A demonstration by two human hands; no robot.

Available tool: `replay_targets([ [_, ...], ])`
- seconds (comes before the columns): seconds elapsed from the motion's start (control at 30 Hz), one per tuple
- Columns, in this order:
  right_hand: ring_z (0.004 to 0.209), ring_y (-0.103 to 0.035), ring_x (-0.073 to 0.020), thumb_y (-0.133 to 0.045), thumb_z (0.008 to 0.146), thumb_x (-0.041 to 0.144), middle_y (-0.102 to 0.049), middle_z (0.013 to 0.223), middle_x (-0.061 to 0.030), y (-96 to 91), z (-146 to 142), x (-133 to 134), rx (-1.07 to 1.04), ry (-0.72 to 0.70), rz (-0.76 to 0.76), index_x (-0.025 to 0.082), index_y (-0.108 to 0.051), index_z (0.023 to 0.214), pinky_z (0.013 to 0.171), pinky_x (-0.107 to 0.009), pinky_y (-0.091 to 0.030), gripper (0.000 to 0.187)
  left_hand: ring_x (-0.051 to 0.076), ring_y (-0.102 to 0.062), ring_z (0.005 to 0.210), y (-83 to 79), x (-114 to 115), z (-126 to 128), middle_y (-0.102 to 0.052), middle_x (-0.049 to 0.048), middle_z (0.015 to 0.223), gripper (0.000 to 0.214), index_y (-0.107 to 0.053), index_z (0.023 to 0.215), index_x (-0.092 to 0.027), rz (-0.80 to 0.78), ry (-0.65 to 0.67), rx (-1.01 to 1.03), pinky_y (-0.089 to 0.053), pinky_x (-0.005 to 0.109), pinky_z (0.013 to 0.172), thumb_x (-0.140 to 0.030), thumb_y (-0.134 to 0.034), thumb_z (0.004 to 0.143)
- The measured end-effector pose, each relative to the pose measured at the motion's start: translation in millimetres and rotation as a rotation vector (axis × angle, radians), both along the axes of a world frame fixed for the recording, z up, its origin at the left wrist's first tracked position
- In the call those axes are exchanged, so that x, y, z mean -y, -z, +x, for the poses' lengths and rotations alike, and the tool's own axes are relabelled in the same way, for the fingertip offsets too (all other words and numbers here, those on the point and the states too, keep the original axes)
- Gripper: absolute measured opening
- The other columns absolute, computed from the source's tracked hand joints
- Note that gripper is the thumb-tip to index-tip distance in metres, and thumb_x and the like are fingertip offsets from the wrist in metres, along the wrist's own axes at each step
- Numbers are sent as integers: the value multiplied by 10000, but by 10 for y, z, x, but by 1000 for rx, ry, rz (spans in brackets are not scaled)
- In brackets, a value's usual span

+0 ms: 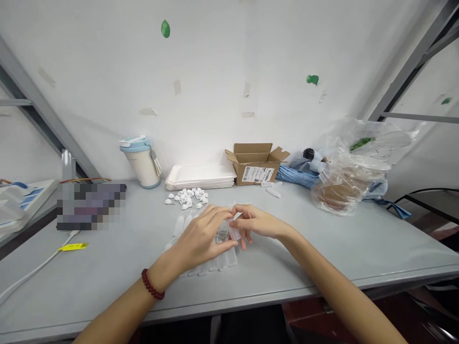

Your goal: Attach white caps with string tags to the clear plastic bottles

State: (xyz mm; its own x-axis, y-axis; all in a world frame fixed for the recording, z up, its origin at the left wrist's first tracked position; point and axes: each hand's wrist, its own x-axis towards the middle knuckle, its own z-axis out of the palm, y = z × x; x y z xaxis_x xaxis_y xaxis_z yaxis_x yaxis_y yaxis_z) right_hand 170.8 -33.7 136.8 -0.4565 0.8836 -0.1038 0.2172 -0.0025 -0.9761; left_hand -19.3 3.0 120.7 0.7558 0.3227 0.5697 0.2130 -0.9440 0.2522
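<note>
In the head view, my left hand [205, 234] and my right hand [256, 222] meet over the middle of the table. Between them is a small translucent plastic sleeve [234, 234], its exact kind unclear. The left thumb and fingers pinch it from one side, and the right thumb and forefinger grip near its top. Beneath and beside the left hand lie several similar translucent plastic sleeves [223, 262], some in a row and partly hidden by that hand. Just beyond is a loose heap of small white plastic pieces [188, 197].
Along the wall stand a blue-lidded cup [141, 162], a stack of white envelopes [201, 177] and an open cardboard box [255, 165]. Clear bags [340, 186] and blue cloth [297, 176] lie at right. A pixelated device [89, 208] and cable [36, 272] are at left.
</note>
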Motion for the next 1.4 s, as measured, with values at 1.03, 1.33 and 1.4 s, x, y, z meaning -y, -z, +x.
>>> replay_targets([
  [1.03, 468, -601, -95, -564, 752, 328, -637, 615, 3, -36, 206, -32, 495, -325, -241, 145, -549, 685, 373, -157, -326, 196, 245, -461, 884, 67, 257, 101, -555, 65, 895, 274, -514, 925, -164, -17, -5, -328, -427, 379, 763, -369, -603, 766],
  [1.33, 506, -616, -97, -590, 746, 343, -656, 643, -2, -32, 266, -69, 412, -351, -252, 134, -590, 743, 397, -166, -327, 209, 242, -481, 961, -27, 143, 49, -565, 79, 986, 312, -517, 1008, -181, -218, -70, -184, -426, 383, 813, -417, -548, 808],
  [1.4, 505, -612, -94, -598, 738, 342, -658, 644, -1, -40, 266, -70, 410, -357, -268, 131, -598, 768, 402, -167, -325, 213, 236, -484, 977, -41, 38, 17, -573, 77, 991, 234, -526, 987, -189, -260, -143, -117, -424, 381, 823, -376, -454, 866],
])
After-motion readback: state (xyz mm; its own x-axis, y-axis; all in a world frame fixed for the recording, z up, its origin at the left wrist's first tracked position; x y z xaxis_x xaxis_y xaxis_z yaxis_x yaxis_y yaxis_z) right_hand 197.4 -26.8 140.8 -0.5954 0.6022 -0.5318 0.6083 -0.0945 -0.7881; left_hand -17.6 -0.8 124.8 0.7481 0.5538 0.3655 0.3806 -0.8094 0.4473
